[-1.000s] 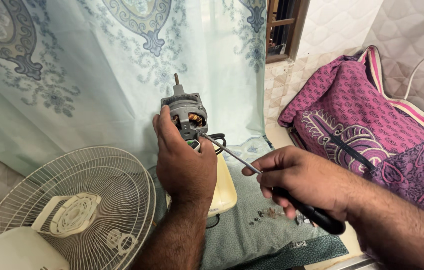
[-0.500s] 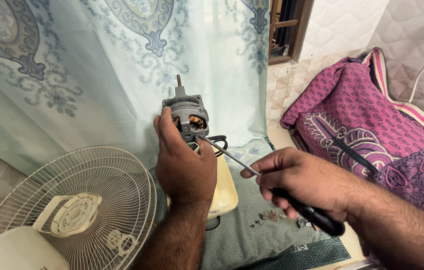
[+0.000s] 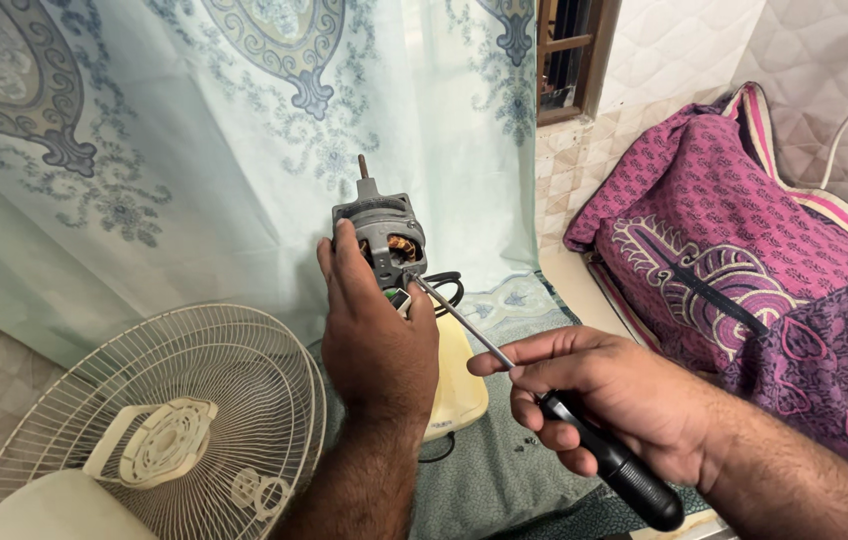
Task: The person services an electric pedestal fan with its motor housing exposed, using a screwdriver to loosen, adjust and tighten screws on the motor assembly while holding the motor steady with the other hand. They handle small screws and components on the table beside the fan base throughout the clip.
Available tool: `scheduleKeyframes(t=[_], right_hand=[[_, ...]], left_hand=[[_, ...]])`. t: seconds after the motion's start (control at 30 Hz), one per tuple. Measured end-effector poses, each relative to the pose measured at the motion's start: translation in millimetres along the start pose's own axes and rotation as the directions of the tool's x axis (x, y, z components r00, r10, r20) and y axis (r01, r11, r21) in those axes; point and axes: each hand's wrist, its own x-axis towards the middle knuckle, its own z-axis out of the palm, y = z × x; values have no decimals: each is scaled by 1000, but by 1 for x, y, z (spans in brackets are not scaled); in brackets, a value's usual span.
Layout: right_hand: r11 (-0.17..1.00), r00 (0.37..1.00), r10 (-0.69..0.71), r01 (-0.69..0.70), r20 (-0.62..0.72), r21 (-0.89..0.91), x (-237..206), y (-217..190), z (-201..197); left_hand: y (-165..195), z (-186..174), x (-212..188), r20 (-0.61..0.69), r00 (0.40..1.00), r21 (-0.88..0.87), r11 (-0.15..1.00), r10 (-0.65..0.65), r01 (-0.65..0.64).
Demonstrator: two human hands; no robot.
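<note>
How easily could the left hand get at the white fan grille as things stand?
Probably not right away: the left hand is wrapped around the grey fan motor. The fan grille lies uncovered just beside that forearm.
</note>
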Motion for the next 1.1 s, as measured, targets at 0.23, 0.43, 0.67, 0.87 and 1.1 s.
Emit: scheduleKeyframes(t=[0.23,0.43,0.67,0.87,1.1], right_hand=[[990,999,26,-29,25,138,-4,6,9],[981,993,-43,21,108,191,0,23,14],[987,979,-119,98,-168,-124,7,25,16],[966,975,-112,62,-192,-249,6,26,28],[966,999,-43,43,-8,253,2,28,34]], left_hand=[[1,1,-1,-25,999,-10,999,31,-32],[3,-8,-2,51,996,-1,998,70,-70],[4,-17,1,156,984,-11,996,84,-83],[4,-20,1,148,983,-32,994,109,-105],[2,-22,3,181,979,-76,994,95,-82]])
